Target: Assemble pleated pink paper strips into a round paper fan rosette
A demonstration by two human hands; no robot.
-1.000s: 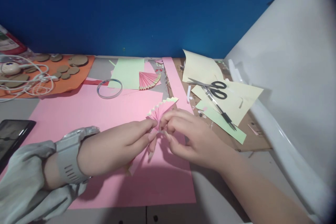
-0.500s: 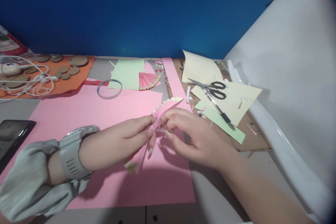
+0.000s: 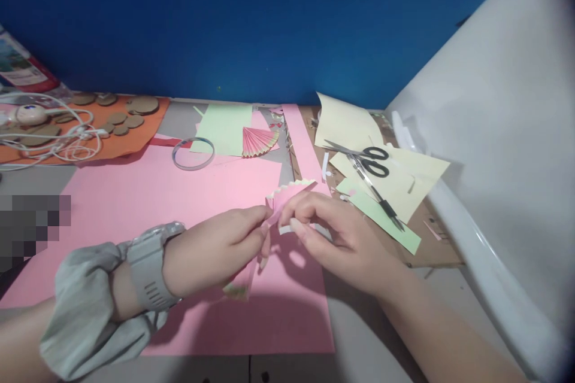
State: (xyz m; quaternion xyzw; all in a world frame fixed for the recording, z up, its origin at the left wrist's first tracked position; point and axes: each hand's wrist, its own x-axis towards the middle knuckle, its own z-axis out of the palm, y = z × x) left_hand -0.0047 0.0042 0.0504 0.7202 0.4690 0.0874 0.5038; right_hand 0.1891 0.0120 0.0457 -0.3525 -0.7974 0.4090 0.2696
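A pleated pink paper fan with a pale yellow edge (image 3: pixel 287 192) is pinched between both my hands above a large pink paper sheet (image 3: pixel 148 191). My left hand (image 3: pixel 215 251), with a grey watch on its wrist, grips the fan's folded middle with thumb and fingers closed; the lower half of the fan hangs under it. My right hand (image 3: pixel 335 233) is closed on the same fold from the right, and a small white strip shows at its fingertips. A second finished pink fan (image 3: pixel 258 140) lies farther back on the table.
Black-handled scissors (image 3: pixel 371 161) lie on pale yellow paper (image 3: pixel 345 122) at the right, with green paper strips beside them. A roll of clear tape (image 3: pixel 193 152) and green paper sit behind. An orange sheet with cardboard circles and white earphones (image 3: pixel 58 134) is far left. A white wall rises at right.
The fan has folded narrower between my fingers and its lower half swung down under my left hand. Both hands shifted slightly right and my view moved a little.
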